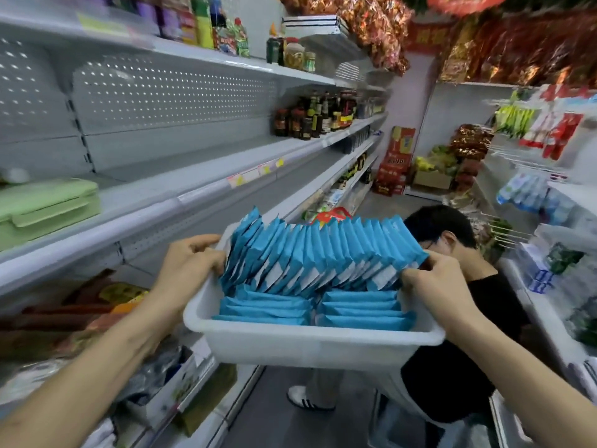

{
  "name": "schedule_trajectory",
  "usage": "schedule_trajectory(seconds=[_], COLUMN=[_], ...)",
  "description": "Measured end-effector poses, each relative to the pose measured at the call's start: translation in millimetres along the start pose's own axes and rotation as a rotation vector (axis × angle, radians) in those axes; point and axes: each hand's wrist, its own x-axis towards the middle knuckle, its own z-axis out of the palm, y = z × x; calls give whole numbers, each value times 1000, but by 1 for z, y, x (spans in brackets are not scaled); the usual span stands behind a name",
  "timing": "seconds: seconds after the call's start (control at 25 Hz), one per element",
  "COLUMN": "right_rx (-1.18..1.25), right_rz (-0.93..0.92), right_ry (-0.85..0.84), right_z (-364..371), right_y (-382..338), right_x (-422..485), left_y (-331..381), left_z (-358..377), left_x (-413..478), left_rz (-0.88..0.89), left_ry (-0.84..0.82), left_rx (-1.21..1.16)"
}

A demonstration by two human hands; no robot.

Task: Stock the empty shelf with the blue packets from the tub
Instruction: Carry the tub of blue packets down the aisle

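From the head view, a white plastic tub [310,337] is held up in the lower centre of the frame, above the aisle floor and just right of the shelving that fills the left side. The left hand [190,263] has its fingers curled over the tub's left rim and grips it. The right hand [433,282] grips the right rim in the same way, and its fingertips lie against the last packet in the row; whether they also pinch that packet is hard to tell, since the knuckles hide them. The blue packets [323,253] fill the tub. A long row stands on edge across the far half, leaning and fanned out above the rim, and two flat stacks lie side by side in the near half. The empty shelf [193,160] runs across the centre left of the frame, above and to the left of the tub, with pink and yellow price labels [255,174] along its front edge. Dark bottles [316,118] stand at its far end, and pale green boxes [45,205] sit at the left edge of the frame. Behind the tub, at lower right, another person in a black shirt [452,367] bends forward in the aisle. Red cartons [395,163] are stacked at the far end of the aisle.
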Motion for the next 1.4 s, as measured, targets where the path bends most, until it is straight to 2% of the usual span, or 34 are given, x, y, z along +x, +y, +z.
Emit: schedule_trajectory(seconds=[0.24,0.52,0.72,1.12,1.2,1.4], right_rx=[-24,-24,-55,-268,-310,-480], right_rz=[2,58,110,50,40,29], right_ry=[-21,-155,-339,-748,-829,-899], right_z=[40,85,129,215,233,277], right_y=[62,123,171,264,280,318], right_x=[170,365,510,770,809,873], left_y=[-26,-49,-89,-159,-177,-202], left_z=[85,171,231,372,398,453], left_x=[155,300,389,486,498,527], left_rz=[-10,-35,-120,-368,-415,-635], left_ry=[18,10,37,277,288,279], left_rx=[35,-20,-20,-267,-311,-466])
